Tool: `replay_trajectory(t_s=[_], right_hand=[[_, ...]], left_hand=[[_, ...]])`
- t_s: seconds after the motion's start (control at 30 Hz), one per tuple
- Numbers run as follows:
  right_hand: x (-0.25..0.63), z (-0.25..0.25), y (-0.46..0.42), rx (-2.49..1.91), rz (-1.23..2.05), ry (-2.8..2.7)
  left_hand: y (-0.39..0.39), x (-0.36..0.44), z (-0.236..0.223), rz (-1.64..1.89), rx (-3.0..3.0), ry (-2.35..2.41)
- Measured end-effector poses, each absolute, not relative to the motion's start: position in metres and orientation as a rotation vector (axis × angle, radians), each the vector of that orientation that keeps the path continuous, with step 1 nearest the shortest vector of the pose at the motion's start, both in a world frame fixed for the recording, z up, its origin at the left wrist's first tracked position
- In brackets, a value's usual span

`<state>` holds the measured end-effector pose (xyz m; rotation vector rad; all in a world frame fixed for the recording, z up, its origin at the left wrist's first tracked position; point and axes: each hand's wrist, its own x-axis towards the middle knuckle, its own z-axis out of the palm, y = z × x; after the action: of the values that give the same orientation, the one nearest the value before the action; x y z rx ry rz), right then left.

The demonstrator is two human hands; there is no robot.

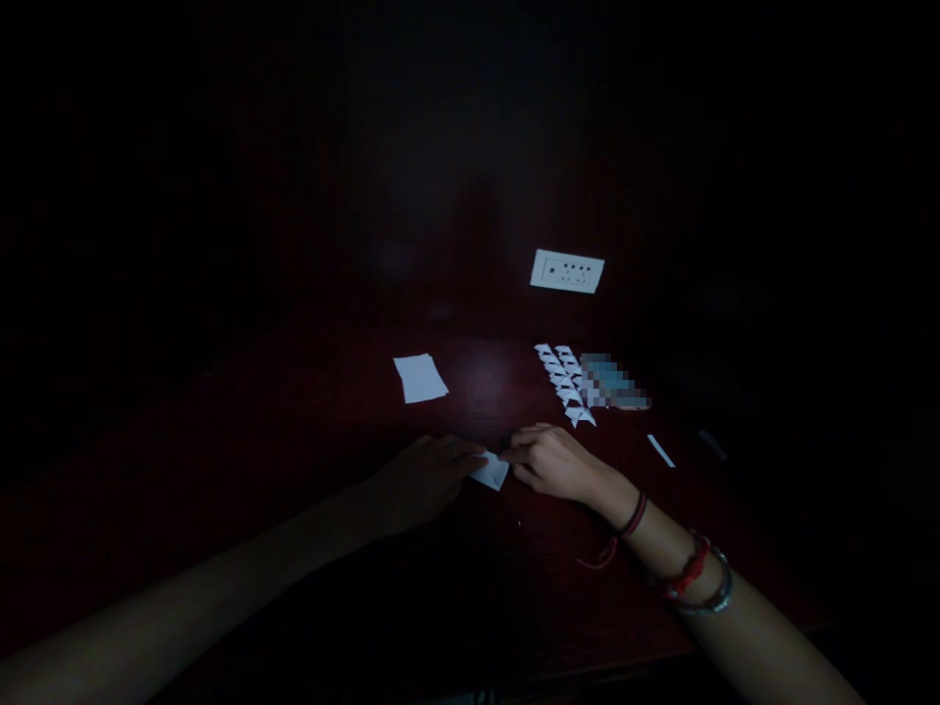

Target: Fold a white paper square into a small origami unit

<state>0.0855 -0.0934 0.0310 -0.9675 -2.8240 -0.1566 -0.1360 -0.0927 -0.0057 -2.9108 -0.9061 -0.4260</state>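
Note:
A small piece of folded white paper (492,472) lies on the dark red table, with a crease across it and a corner pointing toward me. My left hand (430,475) comes in from the left, its fingers closed over the paper's left and upper edge. At the paper's upper right corner, my right hand (550,460) has its fingers curled and pressed together on it. The thumb of my left hand is hard to see in the dim light. Cords and a bracelet circle my right wrist and forearm.
A stack of white paper sheets (421,379) lies beyond my left hand. Several folded paper pieces (564,382) stand in rows at the right, beside a blurred phone-like object (617,382). A paper strip (661,450) lies nearer. A socket plate (567,271) is on the back wall.

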Motion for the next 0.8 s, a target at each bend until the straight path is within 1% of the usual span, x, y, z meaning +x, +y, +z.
replay_trajectory(t_s=[0.27, 0.4, 0.5, 0.63, 0.73, 0.8], right_hand=[[0.096, 0.033, -0.1, -1.008, -0.12, -2.83], [0.1, 0.032, -0.098, -1.08, -0.079, -2.695], [0.097, 0.03, -0.095, -1.084, 0.004, -2.581], [0.092, 0.025, -0.091, -1.019, 0.16, -2.56], [0.092, 0.021, -0.089, -1.003, 0.217, -2.524], [0.093, 0.019, -0.088, -1.014, 0.241, -2.491]], left_hand=[[-0.089, -0.143, -0.007, -0.438, -2.926, -0.89], [-0.089, -0.145, -0.007, -0.474, -2.944, -0.865], [-0.088, -0.143, -0.005, -0.517, -2.994, -0.807], [-0.089, -0.139, 0.002, -0.611, -2.997, -0.756], [-0.094, -0.135, 0.008, -0.646, -2.879, -0.822], [-0.101, -0.133, 0.011, -0.592, -2.813, -0.899]])
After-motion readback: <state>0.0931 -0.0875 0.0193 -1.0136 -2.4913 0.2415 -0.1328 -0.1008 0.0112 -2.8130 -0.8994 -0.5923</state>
